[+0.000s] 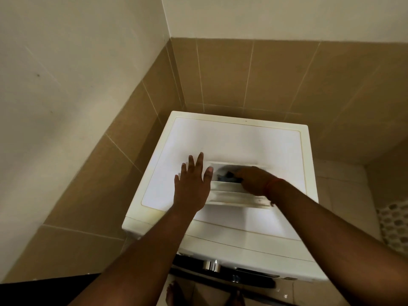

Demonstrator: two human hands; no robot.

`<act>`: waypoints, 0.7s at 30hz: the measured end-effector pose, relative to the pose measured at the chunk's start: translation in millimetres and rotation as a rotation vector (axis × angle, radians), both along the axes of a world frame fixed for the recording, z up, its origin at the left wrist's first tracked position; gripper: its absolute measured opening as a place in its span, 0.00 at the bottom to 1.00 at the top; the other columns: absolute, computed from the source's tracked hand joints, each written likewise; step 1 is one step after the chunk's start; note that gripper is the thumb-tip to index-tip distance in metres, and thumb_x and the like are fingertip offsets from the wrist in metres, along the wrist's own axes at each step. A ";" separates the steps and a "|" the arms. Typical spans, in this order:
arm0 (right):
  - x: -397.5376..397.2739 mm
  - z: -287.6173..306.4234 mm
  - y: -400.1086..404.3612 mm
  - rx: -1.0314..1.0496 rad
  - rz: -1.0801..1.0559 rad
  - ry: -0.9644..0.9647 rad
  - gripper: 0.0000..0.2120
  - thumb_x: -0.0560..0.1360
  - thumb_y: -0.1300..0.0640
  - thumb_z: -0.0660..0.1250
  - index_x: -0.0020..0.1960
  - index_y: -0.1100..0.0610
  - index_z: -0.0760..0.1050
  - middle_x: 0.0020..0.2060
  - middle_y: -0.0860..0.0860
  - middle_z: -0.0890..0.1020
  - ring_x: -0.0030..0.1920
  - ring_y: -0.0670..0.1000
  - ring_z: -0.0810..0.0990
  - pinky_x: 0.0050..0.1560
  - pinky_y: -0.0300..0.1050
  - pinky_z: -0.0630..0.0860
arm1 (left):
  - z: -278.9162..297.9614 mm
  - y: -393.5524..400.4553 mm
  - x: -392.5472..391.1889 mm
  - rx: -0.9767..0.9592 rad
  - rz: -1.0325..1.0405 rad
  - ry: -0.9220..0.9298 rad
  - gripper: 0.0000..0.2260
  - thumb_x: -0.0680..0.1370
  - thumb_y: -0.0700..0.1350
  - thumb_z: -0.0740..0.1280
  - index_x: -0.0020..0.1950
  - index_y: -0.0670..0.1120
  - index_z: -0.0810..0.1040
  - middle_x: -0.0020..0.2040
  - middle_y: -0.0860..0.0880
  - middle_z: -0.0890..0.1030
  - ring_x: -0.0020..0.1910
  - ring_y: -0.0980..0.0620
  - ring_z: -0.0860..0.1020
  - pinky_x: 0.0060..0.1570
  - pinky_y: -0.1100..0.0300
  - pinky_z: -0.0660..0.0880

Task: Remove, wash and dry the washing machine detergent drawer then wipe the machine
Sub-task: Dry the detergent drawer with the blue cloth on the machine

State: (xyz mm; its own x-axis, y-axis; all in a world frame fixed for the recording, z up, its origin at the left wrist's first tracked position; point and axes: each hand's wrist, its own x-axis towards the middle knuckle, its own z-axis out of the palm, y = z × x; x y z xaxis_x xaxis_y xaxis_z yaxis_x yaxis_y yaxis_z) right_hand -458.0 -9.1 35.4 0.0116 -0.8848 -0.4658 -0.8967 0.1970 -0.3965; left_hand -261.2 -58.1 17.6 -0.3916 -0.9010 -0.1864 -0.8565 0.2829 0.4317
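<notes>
Nearest the camera, two bare feet (174,292) stood on the tiled floor (198,292) before the washing machine (242,138), whose dark control strip carried a chrome dial (211,265). Both bare forearms reached up over the machine's white top. The detergent drawer (234,195) lay flat on that top, out of its slot, with its white ribbed compartments facing up. The left hand (191,184) rested palm down beside the drawer's left end, fingers spread and straight, closed on nothing, its thumb touching the drawer's edge. The right hand (254,180) (a red thread (270,186) circled its wrist) was inside the drawer's far compartment, its fingers curled down onto something dark and bluish (225,175); blur kept me from telling whether it was a cloth or part of the drawer, so I cannot tell if the grip was clamped on it. Beyond the machine, brown wall tiles (265,74) met in a corner below pale painted wall (287,16).
</notes>
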 end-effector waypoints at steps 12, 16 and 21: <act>26.0 6.9 6.1 -0.097 -0.039 -0.047 0.27 0.77 0.69 0.57 0.72 0.51 0.71 0.70 0.53 0.73 0.69 0.56 0.72 0.68 0.44 0.66 | -4.6 -0.3 1.6 -0.065 -0.018 -0.013 0.34 0.76 0.69 0.33 0.80 0.59 0.43 0.81 0.47 0.49 0.79 0.41 0.52 0.75 0.38 0.54; -17.7 25.0 17.3 0.023 -0.002 0.214 0.22 0.77 0.63 0.61 0.69 0.51 0.74 0.62 0.55 0.79 0.61 0.57 0.77 0.62 0.47 0.72 | -3.2 0.1 2.2 -0.059 -0.015 -0.008 0.37 0.73 0.71 0.31 0.80 0.60 0.43 0.81 0.48 0.48 0.80 0.42 0.51 0.75 0.37 0.53; -65.3 21.9 26.6 -0.349 -0.478 0.163 0.17 0.68 0.68 0.71 0.55 0.56 0.81 0.47 0.58 0.79 0.44 0.60 0.81 0.48 0.54 0.80 | -1.8 1.7 1.7 -0.040 -0.030 0.007 0.33 0.76 0.67 0.37 0.80 0.59 0.42 0.81 0.47 0.47 0.80 0.42 0.49 0.75 0.38 0.53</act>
